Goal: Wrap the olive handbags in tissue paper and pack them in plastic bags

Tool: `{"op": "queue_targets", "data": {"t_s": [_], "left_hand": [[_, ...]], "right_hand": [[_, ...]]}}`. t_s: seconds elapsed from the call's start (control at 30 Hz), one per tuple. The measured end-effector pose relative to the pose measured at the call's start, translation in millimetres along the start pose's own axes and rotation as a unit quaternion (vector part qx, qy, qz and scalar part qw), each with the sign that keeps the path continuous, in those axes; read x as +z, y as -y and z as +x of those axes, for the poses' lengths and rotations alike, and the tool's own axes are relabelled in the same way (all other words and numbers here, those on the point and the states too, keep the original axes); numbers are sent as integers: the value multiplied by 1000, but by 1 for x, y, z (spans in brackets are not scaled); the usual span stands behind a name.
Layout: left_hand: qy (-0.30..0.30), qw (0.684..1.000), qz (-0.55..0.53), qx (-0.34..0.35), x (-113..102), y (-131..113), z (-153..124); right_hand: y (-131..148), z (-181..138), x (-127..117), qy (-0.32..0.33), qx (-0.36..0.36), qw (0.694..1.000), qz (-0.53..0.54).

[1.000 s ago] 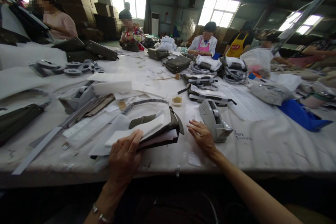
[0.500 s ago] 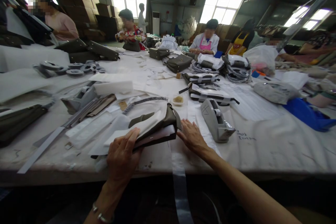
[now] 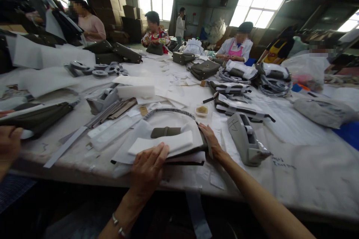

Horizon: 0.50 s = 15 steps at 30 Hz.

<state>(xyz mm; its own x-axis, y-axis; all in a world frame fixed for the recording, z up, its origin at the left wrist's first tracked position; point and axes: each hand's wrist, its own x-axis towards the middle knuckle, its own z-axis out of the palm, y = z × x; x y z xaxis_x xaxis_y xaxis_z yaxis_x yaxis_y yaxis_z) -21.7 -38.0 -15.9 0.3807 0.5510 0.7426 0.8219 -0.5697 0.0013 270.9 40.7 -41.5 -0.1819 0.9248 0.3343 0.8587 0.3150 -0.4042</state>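
A dark olive handbag lies on the table in front of me, partly covered with white packing sheets. A thick white foam sheet rests across it. Its wrapped handle arches out on the far side. My left hand is closed over the near edge, fingers on top of the foam and thumb hidden. At the bag's right end, my right hand lies against the side with its fingers stretched out. To the right of that hand stands a grey tape dispenser.
Stacked wrapped bags lie beyond the dispenser, near a small dish. Another dispenser and flat strips are on the left. A co-worker's hand is by an olive bag. Several people work across the table.
My view has swung left. The bag has been lowered from a tilted position to lie flatter, its foam and handle now more visible. A co-worker's hand has appeared at the left edge.
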Motion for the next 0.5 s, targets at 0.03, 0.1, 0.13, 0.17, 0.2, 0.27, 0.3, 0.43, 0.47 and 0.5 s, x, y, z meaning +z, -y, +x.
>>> {"op": "queue_targets", "data": {"t_s": [0.03, 0.1, 0.13, 0.17, 0.2, 0.27, 0.3, 0.43, 0.47, 0.5], "left_hand": [[8, 1000, 0, 9, 2, -2, -2], [21, 1000, 3, 20, 7, -7, -7], [24, 999, 5, 22, 9, -9, -8], [27, 999, 7, 23, 10, -11, -9], [30, 999, 7, 22, 11, -12, -9], [32, 999, 7, 22, 11, -11, -7], [30, 999, 7, 24, 10, -10, -6], [14, 1000, 13, 10, 3, -3, -5], [11, 1000, 17, 3, 1, -2, -6], [12, 1000, 20, -2, -1, -1, -9]], "right_hand": [[-5, -3, -8, -32, 22, 999, 16], [-8, -6, -26, -117, 63, 989, 62], [-4, -5, -35, -156, 71, 981, 86], [3, -2, -44, -183, 65, 975, 105], [13, 4, -51, -190, 46, 974, 117], [38, 20, -60, -167, -11, 976, 141], [50, 29, -60, -136, -41, 978, 153], [80, 68, -43, 33, -52, 988, 142], [80, 76, -36, 83, -14, 989, 121], [79, 83, -29, 130, 30, 986, 97]]}}
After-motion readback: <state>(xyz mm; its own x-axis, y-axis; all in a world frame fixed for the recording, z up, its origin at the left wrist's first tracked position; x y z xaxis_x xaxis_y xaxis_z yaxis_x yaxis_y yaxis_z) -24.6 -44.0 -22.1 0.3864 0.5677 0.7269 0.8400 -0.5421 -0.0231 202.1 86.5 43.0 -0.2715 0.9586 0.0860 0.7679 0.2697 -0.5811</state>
